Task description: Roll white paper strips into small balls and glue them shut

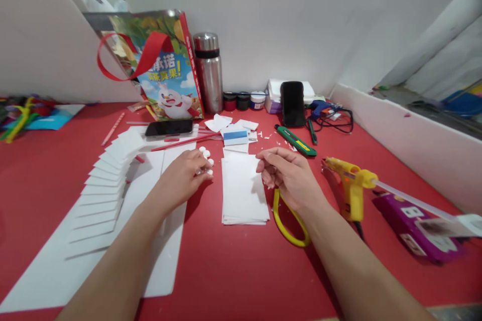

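My left hand (187,173) rests low over the red table, its fingers curled and thumb drawn in around small white round pieces. More of these white round pieces (205,152) lie just beyond its fingertips. Over the right edge of a stack of white paper rectangles (243,195) hovers my right hand (284,173). Its thumb and forefinger are pinched together; whatever they may hold is too small to make out. Partly under that hand lies a yellow loop (291,238). To the left, white cards (100,190) are fanned out on a large white sheet (160,276).
A yellow glue gun (354,185) and purple packet (414,225) lie right. Behind are a green cutter knife (295,140), black phone (292,104), dark phone (169,128), steel flask (210,77), picture bag (165,70), paint jars (243,101) and paper scraps (218,123).
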A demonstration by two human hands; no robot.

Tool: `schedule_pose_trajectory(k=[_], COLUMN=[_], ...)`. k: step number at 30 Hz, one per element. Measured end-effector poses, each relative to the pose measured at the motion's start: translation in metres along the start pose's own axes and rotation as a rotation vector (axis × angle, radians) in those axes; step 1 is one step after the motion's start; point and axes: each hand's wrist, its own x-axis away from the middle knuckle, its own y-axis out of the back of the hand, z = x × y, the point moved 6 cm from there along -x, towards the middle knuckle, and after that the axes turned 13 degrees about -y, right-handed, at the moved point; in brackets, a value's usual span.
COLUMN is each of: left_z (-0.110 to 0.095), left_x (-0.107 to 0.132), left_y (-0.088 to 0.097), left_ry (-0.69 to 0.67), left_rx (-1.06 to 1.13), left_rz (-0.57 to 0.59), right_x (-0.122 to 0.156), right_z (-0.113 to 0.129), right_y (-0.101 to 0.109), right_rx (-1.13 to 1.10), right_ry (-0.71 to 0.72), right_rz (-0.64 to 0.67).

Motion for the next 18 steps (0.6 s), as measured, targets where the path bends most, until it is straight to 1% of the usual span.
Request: schedule_pose_trajectory(k=[2, 5, 8, 10, 13, 14, 15, 16, 18], left_z=[0.003, 0.009, 0.013, 0.016, 0.024, 0.026, 0.028, 0.029, 0.030], left_x=[-0.001, 0.000, 0.003, 0.005, 0.010, 0.012, 0.013, 0.014, 0.013], left_y=[-0.004, -0.004, 0.000, 0.007, 0.023, 0.027, 0.029, 0.028, 0.023], left_ry=[-0.076, -0.066, -0.002, 0.058, 0.184, 0.221, 0.251, 0.270, 0.274], left_rx=[-0.047, -0.063, 0.016, 0.052, 0.005, -0.010, -0.012, -0.003, 0.020], left_rz=[-0.022, -0.047, -0.053, -0.093, -0.266, -0.315, -0.339, -0.335, -0.286], right_x=[0.000, 0.001, 0.002, 0.002, 0.002, 0.001, 0.001, 0.001, 0.001], right_z=[0.000, 0.000, 0.001, 0.001, 0.000, -0.001, -0.001, -0.001, 0.003], right_y=[0.000, -0.001, -0.001, -0.001, -0.001, -0.001, 0.000, 0.001, 0.007], right_rx=[-0.002, -0.004, -0.009, -0.015, -0.020, -0.018, -0.013, -0.003, 0.036], right_ry=[-0.006, -0.007, -0.006, -0.004, 0.001, -0.001, 0.001, 0.010, 0.060], right_rz=[-0.003, -0.015, -0.017, -0.017, -0.020, -0.024, -0.033, -0.048, -0.106])
